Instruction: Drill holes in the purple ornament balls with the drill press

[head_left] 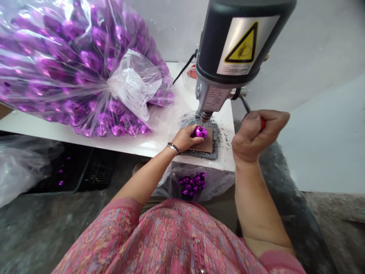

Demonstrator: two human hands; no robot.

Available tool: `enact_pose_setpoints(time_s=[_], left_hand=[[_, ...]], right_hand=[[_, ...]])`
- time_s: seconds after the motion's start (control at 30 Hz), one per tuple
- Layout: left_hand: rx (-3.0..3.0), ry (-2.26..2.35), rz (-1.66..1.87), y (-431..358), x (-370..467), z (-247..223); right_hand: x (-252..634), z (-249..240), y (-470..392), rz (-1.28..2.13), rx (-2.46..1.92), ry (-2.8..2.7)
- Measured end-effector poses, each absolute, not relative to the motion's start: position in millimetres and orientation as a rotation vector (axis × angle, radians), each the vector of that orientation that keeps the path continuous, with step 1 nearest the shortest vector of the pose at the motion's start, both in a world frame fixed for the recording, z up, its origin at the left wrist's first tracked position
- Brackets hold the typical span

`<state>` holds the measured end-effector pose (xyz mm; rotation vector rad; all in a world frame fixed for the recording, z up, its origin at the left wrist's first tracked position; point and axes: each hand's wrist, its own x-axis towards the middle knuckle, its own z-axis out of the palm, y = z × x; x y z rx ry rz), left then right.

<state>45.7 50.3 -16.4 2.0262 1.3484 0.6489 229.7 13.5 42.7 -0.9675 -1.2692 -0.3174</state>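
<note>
My left hand [186,137] grips a shiny purple faceted ball [201,132] between thumb and fingers. The ball rests on a brown board [205,142] laid over the grey base [215,152] of a bench drill press [228,42]. Right above the ball is the drill chuck [205,116] with a thin bit; whether the bit touches the ball I cannot tell. Up at the right, my right hand [253,133] is closed round the drill press lever [245,104], whose red knob [262,123] shows between the fingers.
A big tied clear bag of purple balls [85,61] fills the left of the white table [137,146]. Below the table edge, an open plastic bag [216,182] holds several purple balls [191,184]. Dark crates [95,171] stand on the floor at left. Dark shavings surround the base.
</note>
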Motion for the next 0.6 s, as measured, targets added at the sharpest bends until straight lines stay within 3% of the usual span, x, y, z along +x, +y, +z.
enact_pose_setpoints(time_s=[0.17, 0.43, 0.6], left_hand=[[1.969, 1.331, 0.669, 48.3, 48.0, -15.1], [1.857, 1.283, 0.634, 40.5, 37.6, -4.3], [1.962, 0.971, 0.343, 22.3, 15.3, 5.8]], right_hand=[[228.5, 56.0, 12.9, -0.299, -0.958, -1.270], [236.0, 158.4, 43.6, 0.072, -1.351, -1.202], [238.1, 155.3, 47.9, 0.076, -1.310, -1.192]])
